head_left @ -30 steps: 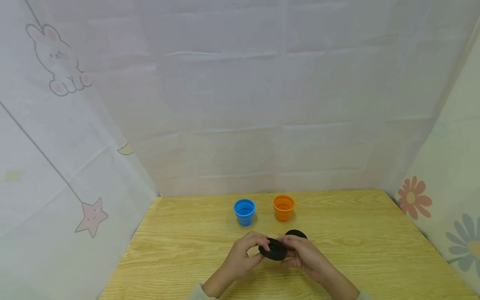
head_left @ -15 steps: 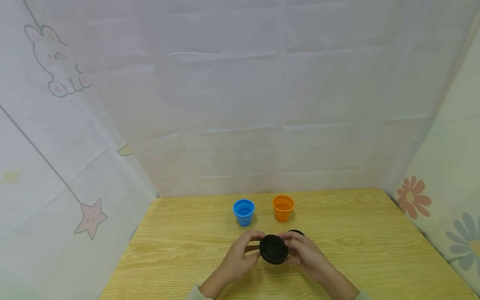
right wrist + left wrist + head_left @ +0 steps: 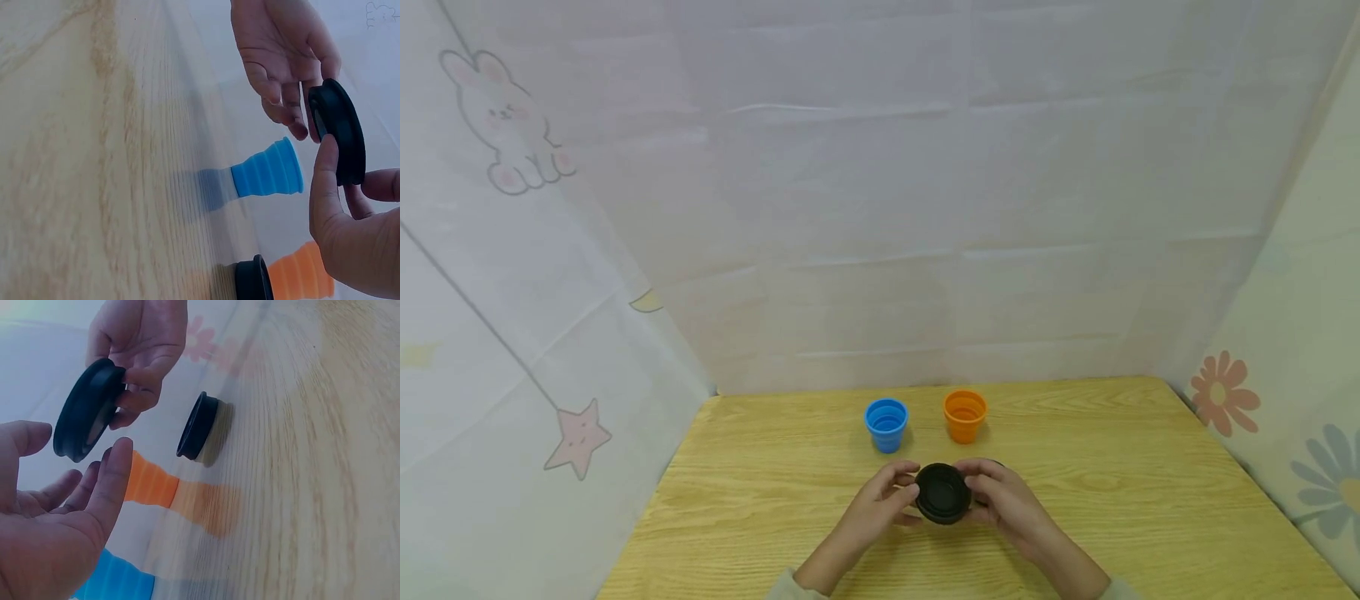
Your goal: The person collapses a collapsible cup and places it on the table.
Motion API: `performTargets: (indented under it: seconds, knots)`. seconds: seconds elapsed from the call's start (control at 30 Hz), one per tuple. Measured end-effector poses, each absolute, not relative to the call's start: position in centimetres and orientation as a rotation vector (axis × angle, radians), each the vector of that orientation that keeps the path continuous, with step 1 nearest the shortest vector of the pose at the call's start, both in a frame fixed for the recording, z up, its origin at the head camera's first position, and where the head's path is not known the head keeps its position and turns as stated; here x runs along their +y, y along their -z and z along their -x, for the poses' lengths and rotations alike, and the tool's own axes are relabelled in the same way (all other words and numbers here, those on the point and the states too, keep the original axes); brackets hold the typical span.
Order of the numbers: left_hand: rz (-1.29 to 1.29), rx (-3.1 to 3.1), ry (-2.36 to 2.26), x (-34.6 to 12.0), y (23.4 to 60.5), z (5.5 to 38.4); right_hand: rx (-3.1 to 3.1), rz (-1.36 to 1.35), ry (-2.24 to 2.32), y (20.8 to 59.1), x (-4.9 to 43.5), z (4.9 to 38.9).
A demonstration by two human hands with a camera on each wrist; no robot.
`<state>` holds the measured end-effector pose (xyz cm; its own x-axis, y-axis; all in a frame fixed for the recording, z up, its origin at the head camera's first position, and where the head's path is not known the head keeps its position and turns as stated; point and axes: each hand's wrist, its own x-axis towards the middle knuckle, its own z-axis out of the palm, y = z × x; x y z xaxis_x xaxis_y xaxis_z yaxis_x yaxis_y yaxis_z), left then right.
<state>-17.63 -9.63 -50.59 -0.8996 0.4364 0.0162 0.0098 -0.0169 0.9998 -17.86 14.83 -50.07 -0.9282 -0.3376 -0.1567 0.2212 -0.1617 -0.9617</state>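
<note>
A black collapsible cup (image 3: 943,493), folded flat into a ringed disc, is held above the table with its hollow side facing up. My right hand (image 3: 1017,508) pinches it by the right edge, as the right wrist view shows with thumb and fingers on the rim of the folded cup (image 3: 340,131). On the other side my left hand (image 3: 871,510) has its fingers spread around the left edge; in the left wrist view that hand (image 3: 56,519) shows gaps between its fingertips and the cup. A second flattened black cup (image 3: 199,427) rests on the table, mostly hidden behind my right hand from the head view.
Behind the hands stand two expanded collapsible cups, a blue cup (image 3: 887,426) and an orange cup (image 3: 965,417). They are upright with open tops. The wooden table (image 3: 760,467) ends at a pale fabric backdrop (image 3: 865,250) at the back and sides.
The held black cup has tipped from a slant to show its hollow side upward and shifted slightly left. My left fingers have come off it. The blue and orange cups stay put.
</note>
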Motion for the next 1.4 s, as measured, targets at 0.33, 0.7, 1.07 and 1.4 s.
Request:
performTargets:
  seconds: [0.33, 0.7, 1.07, 1.4]
  knots:
    - [-0.362, 1.897, -2.001, -9.8, 50.3, 17.8, 1.804, 0.155, 2.130, 50.3, 14.0, 18.1]
    - [-0.314, 1.859, -2.020, -10.4, 50.6, 18.0, 1.794, 0.214, 2.096, 51.1, 13.4, 18.7]
    - [-0.284, 1.862, -2.019, -11.7, 51.2, 18.2, 1.804, 0.219, 2.061, 51.7, 12.3, 19.2]
    - [-0.257, 1.893, -1.989, -12.7, 51.7, 18.5, 1.820, 0.184, 2.045, 52.1, 11.1, 19.6]
